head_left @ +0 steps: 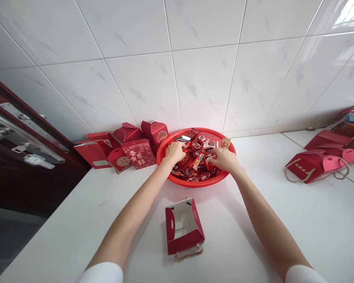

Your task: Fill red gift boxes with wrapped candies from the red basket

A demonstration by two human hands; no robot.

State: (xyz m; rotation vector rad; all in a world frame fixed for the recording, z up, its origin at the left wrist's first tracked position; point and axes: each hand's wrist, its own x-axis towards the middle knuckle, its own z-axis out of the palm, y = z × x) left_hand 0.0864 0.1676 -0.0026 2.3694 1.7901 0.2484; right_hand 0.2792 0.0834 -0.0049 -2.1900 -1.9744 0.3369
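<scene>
Both my hands reach into a round red basket (pixel 168 146) heaped with several wrapped candies (pixel 196 164), mostly red. My left hand (pixel 174 151) curls its fingers down into the pile at the basket's left side, closed on candies. My right hand (pixel 223 159) pinches wrapped candies at the right side. Nearer to me on the white floor stands an open red gift box (pixel 183 232) with a white inside and a rope handle; it looks empty.
Several closed red gift boxes (pixel 126 147) are stacked against the tiled wall left of the basket. More red boxes with rope handles (pixel 318 163) lie at the right. A dark red door (pixel 20 157) with a metal lock stands at the left.
</scene>
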